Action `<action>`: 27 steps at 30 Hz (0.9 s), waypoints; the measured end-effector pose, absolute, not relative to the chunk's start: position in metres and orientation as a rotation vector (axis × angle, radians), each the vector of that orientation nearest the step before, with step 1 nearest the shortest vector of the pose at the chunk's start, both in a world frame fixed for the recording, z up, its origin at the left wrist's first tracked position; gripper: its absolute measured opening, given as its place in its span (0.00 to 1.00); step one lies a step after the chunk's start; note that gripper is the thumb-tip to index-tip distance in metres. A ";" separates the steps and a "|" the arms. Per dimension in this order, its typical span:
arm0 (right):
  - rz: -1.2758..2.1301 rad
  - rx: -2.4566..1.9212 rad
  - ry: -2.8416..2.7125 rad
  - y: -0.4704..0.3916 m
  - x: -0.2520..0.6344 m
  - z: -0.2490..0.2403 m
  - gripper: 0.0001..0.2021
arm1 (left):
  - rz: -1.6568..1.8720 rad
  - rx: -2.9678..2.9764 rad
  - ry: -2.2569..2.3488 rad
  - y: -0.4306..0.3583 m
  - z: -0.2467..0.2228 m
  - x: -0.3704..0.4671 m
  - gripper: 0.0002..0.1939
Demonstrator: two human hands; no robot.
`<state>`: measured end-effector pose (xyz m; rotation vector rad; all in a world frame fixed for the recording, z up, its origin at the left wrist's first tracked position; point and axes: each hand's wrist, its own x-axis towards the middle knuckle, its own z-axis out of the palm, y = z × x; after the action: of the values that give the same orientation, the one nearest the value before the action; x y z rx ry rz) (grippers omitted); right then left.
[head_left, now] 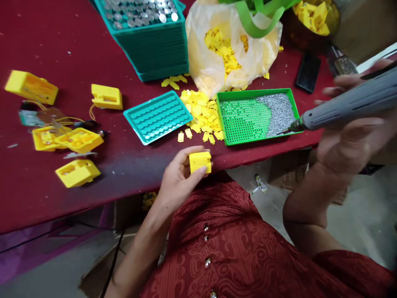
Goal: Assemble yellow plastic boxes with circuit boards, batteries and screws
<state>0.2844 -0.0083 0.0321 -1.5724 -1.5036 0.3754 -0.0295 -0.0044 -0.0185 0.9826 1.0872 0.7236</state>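
My left hand is closed around a small yellow plastic case, held at the table's front edge with the thumb across its face. On the right, my right hand grips a grey electric screwdriver, its fingers wrapped about the body. The dark tip of that tool points down to the left, over the near right part of a green tray of small silver screws. Whether a screw sits on the tip, I cannot tell. Loose yellow plastic tabs lie in a pile left of the tray.
A teal tray lies beside the tabs, before a tall teal tray stack topped with silver discs. Several yellow cases with wires sit at left. Behind are a plastic bag, a phone and a bowl of yellow parts.
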 end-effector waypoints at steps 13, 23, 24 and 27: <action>0.074 -1.272 -1.264 0.037 0.231 0.034 0.16 | 0.656 1.989 0.756 0.025 -0.027 0.026 0.18; 0.222 -1.048 -1.161 0.044 0.240 -0.011 0.20 | 0.735 1.905 0.857 0.018 -0.020 0.028 0.17; 0.176 -0.954 -1.165 0.050 0.242 -0.020 0.20 | 0.753 1.832 0.906 0.015 -0.019 0.026 0.18; 0.079 -0.896 -1.128 0.065 0.245 -0.044 0.24 | 0.774 1.429 1.032 0.010 -0.018 0.019 0.21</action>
<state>0.2453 0.0650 -0.0437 -0.8960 -1.1283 0.0792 0.0188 0.0104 -0.0181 1.4286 1.0321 0.7740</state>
